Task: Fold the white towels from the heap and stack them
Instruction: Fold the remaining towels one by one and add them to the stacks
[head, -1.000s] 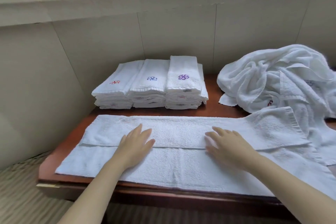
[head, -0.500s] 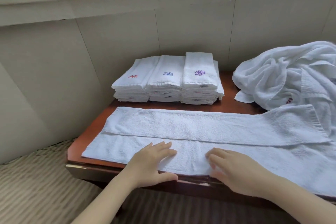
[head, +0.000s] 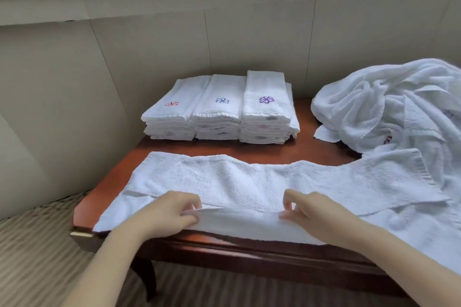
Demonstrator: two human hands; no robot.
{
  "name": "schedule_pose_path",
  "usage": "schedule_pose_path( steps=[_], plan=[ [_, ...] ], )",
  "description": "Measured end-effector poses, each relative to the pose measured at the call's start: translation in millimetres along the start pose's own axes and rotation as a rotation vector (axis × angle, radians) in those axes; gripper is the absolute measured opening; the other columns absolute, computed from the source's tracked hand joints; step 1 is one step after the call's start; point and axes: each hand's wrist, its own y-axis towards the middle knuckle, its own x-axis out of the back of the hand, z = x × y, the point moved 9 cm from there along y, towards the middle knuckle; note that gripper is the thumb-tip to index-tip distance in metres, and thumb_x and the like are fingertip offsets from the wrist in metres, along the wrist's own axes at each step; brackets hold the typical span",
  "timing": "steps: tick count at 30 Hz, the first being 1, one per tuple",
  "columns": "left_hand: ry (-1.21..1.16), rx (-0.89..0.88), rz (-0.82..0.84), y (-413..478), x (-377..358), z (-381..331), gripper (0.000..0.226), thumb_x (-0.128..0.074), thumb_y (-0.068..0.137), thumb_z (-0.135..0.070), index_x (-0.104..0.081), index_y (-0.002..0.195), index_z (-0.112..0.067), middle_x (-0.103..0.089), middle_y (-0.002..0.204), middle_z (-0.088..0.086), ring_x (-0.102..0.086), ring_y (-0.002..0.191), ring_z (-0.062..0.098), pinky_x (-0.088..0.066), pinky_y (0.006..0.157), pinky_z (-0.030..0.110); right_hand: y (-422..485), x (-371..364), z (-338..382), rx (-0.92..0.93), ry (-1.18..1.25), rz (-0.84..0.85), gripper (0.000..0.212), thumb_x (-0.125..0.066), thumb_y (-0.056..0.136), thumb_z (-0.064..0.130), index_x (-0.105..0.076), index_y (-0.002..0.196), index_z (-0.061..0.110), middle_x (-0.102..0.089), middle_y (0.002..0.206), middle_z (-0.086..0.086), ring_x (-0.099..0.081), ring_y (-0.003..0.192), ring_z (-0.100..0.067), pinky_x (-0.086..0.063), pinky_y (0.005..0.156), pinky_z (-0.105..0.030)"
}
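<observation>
A long white towel lies spread lengthwise across the wooden table, its far third folded toward me. My left hand and my right hand each pinch the towel's near edge, lifted a little off the table's front. Three stacks of folded white towels with small embroidered flowers stand side by side at the back. A heap of unfolded white towels sits at the back right, touching the spread towel's right end.
A panelled wall runs close behind the table and along its left side, with a window sill above. Striped carpet covers the floor to the left and under the table.
Both hands moved from pressing flat on the towel's middle back to its near edge. They now pinch that edge and have lifted it. The camera shifted left.
</observation>
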Motion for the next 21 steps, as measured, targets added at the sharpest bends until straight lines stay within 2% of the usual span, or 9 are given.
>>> schedule_pose_path(
  steps=[3, 5, 7, 8, 10, 12, 14, 18, 21],
  plan=[
    [0.031, 0.138, 0.020, -1, 18, 32, 0.016, -0.056, 0.088, -0.027, -0.058, 0.076, -0.038, -0.058, 0.077, -0.014, -0.051, 0.069, -0.005, -0.036, 0.058, 0.010, 1, -7, -6, -0.025, 0.134, 0.176, 0.031, -0.065, 0.080, 0.055, -0.046, 0.090, 0.033, -0.056, 0.072, 0.009, -0.048, 0.064, -0.008, -0.042, 0.065, -0.025],
    [0.002, 0.198, -0.046, 1, 33, 45, 0.017, -0.053, 0.093, -0.032, -0.058, 0.077, -0.036, -0.059, 0.082, -0.016, -0.052, 0.074, -0.004, -0.034, 0.060, 0.012, 5, -7, -7, 0.001, 0.112, 0.217, 0.029, -0.065, 0.085, 0.045, -0.048, 0.081, 0.021, -0.050, 0.070, 0.008, -0.043, 0.062, -0.008, -0.038, 0.063, -0.024],
    [-0.025, 0.214, -0.180, 10, 48, 48, 0.020, -0.050, 0.096, -0.032, -0.056, 0.077, -0.035, -0.059, 0.082, -0.016, -0.053, 0.078, 0.002, -0.034, 0.063, 0.016, 17, 2, -14, -0.020, 0.094, 0.173, 0.030, -0.058, 0.092, 0.034, -0.047, 0.073, 0.014, -0.048, 0.069, 0.005, -0.041, 0.063, -0.010, -0.037, 0.063, -0.026],
    [0.021, 0.207, -0.263, 17, 57, 46, 0.020, -0.049, 0.096, -0.031, -0.057, 0.078, -0.034, -0.059, 0.082, -0.015, -0.054, 0.082, 0.007, -0.036, 0.067, 0.020, 25, 10, -21, -0.052, 0.095, 0.123, 0.031, -0.056, 0.093, 0.031, -0.045, 0.069, 0.015, -0.046, 0.068, 0.005, -0.041, 0.063, -0.012, -0.036, 0.061, -0.026],
    [0.238, 0.170, -0.458, 34, 74, 35, 0.016, -0.049, 0.097, -0.030, -0.063, 0.090, -0.030, -0.064, 0.091, -0.011, -0.055, 0.094, 0.015, -0.037, 0.085, 0.029, 40, 29, -37, -0.124, 0.118, -0.001, 0.034, -0.056, 0.093, 0.028, -0.043, 0.065, 0.015, -0.044, 0.064, 0.005, -0.041, 0.061, -0.014, -0.033, 0.056, -0.026],
    [0.435, 0.172, -0.592, 51, 79, 28, 0.018, -0.046, 0.098, -0.030, -0.063, 0.102, -0.026, -0.063, 0.100, -0.008, -0.051, 0.103, 0.017, -0.023, 0.104, 0.037, 52, 40, -57, -0.206, 0.120, -0.095, 0.027, -0.059, 0.091, 0.027, -0.051, 0.068, 0.014, -0.051, 0.066, 0.005, -0.046, 0.061, -0.015, -0.034, 0.055, -0.026],
    [0.492, 0.258, -0.567, 67, 70, 39, 0.021, -0.043, 0.099, -0.033, -0.060, 0.110, -0.026, -0.060, 0.109, -0.006, -0.046, 0.111, 0.017, -0.014, 0.109, 0.040, 62, 37, -74, -0.283, 0.064, -0.121, 0.021, -0.061, 0.089, 0.030, -0.056, 0.073, 0.018, -0.057, 0.076, 0.004, -0.052, 0.069, -0.015, -0.039, 0.058, -0.028],
    [0.346, 0.509, -0.361, 71, 40, 91, 0.032, -0.037, 0.098, -0.045, -0.054, 0.120, -0.028, -0.050, 0.130, 0.003, -0.040, 0.126, 0.025, -0.017, 0.108, 0.049, 80, 17, -88, -0.334, -0.047, -0.076, 0.026, -0.057, 0.092, 0.033, -0.050, 0.070, 0.021, -0.056, 0.079, 0.007, -0.054, 0.078, -0.019, -0.043, 0.066, -0.030],
    [0.274, 0.596, -0.506, 55, 51, 116, 0.040, -0.040, 0.098, -0.045, -0.045, 0.132, -0.025, -0.036, 0.146, 0.006, -0.022, 0.139, 0.027, -0.009, 0.112, 0.055, 89, 18, -89, -0.326, -0.121, -0.097, 0.025, -0.053, 0.093, 0.032, -0.048, 0.072, 0.020, -0.054, 0.079, 0.008, -0.054, 0.080, -0.020, -0.043, 0.066, -0.030]
  ],
)
